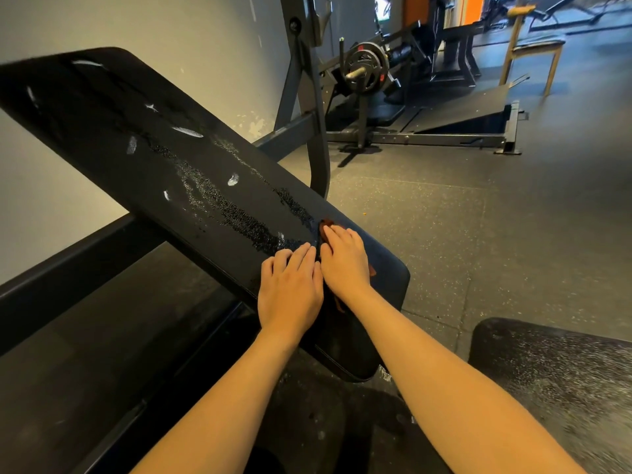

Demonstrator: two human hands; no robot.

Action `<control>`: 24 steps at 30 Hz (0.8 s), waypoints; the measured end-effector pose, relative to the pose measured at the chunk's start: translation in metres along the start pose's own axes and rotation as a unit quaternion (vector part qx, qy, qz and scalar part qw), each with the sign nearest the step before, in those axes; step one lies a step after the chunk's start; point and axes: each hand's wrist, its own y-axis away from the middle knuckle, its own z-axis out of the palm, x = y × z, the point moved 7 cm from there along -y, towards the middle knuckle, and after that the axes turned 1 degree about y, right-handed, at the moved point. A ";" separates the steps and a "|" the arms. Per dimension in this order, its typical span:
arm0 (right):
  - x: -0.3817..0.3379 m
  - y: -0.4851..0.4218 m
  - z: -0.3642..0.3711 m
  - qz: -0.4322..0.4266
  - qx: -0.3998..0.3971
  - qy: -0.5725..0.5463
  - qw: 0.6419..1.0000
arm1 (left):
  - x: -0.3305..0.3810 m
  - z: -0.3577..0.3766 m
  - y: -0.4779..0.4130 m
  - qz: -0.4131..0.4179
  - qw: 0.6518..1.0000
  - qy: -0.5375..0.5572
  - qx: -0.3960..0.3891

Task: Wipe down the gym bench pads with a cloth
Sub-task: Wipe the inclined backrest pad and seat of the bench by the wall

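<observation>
pad [102, 114]: black — white scuffs, glistening wet streak
cloth [325, 224]: reddish-brown
floor [478, 217]: dark grey, pale speckles
wall [171, 29]: cream — upper left

Both arms were bare and reached forward from the lower edge of the view, the left forearm [219, 398] and the right forearm [444, 374] converging toward the hands. The left hand [290, 289] lay palm down, its fingers [297, 258] close together and only slightly bent at the knuckles. The right hand [345, 261] lay palm down just beside it and a little further forward, fingers flat and together. The inner edges of the two hands touched.
</observation>
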 end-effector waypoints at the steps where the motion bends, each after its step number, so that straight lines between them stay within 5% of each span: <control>1: -0.001 0.009 -0.002 -0.007 0.002 -0.018 1.000 | 0.000 0.000 0.000 -0.003 1.000 0.003 0.000; 10: 0.010 0.045 -0.012 -0.064 0.012 -0.113 0.992 | 0.000 -0.004 0.000 -0.003 1.000 0.025 0.001; 16: -0.001 -0.003 -0.012 0.025 0.025 -0.125 0.992 | 0.000 -0.003 -0.001 -0.003 1.000 0.011 -0.004; 24: 0.003 0.040 0.001 -0.087 0.022 -0.141 0.986 | -0.001 -0.003 -0.002 -0.011 0.999 0.033 0.005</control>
